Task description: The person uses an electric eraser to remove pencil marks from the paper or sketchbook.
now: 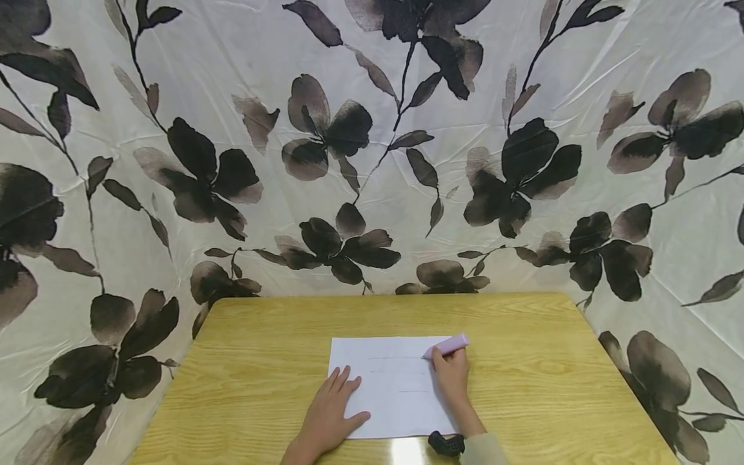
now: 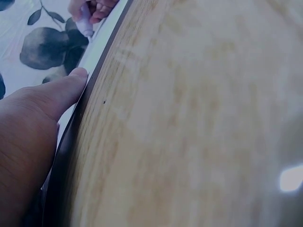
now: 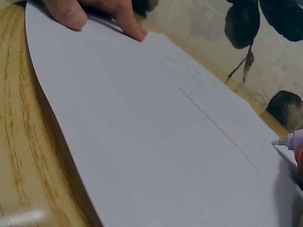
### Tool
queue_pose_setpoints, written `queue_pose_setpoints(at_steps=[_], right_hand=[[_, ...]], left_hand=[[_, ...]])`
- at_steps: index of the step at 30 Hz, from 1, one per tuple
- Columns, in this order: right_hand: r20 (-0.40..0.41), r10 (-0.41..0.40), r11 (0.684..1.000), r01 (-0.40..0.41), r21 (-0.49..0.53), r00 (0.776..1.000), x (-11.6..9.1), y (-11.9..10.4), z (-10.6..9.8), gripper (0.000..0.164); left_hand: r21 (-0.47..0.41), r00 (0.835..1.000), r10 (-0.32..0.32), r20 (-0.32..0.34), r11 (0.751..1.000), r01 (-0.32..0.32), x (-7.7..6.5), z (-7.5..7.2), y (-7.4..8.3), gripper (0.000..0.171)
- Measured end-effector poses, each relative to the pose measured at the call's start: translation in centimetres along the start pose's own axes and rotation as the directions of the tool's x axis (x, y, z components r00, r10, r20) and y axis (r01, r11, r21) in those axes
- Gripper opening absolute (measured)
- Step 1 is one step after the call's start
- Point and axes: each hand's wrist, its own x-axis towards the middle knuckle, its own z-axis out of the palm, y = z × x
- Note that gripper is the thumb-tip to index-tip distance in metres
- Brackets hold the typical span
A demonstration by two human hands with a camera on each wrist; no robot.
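A white sheet of paper [image 1: 388, 413] lies on the table, with a few thin straight lines drawn across it. My right hand [image 1: 452, 376] pinches a thick lilac marker [image 1: 450, 345] near its lower end, over the upper right of the sheet. In the right wrist view the narrow nib of the marker [image 3: 293, 141] is right at the paper, beyond one end of a long thin line [image 3: 218, 126]. My left hand [image 1: 330, 413] rests on the sheet's left side with fingers spread. Its thumb [image 2: 66, 90] shows in the left wrist view.
The yellow wood-grain table [image 1: 250, 361] extends around the sheet on all sides. A white cloth with dark flowers [image 1: 430, 194] hangs behind the table and along both sides. A black device [image 1: 446, 444] sits by my right wrist.
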Motion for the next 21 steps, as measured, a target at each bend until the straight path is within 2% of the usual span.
queue_pose_setpoints(at_steps=[6,15,21], right_hand=[[0.030,0.008,1.000,-0.007,-0.005,1.000,0.20,0.22,-0.05,0.017],[-0.031,0.005,1.000,-0.004,0.027,1.000,-0.22,0.18,-0.07,0.015],[-0.011,0.007,1.000,-0.006,0.012,1.000,-0.12,-0.03,0.25,0.016]], left_hand=[[-0.004,1.000,0.006,0.008,1.000,-0.006,0.03,0.05,-0.10,0.073],[-0.003,1.000,0.000,0.015,1.000,0.000,-0.23,-0.16,0.21,0.072],[0.010,1.000,0.002,0.021,1.000,-0.002,-0.16,-0.39,0.09,0.072]])
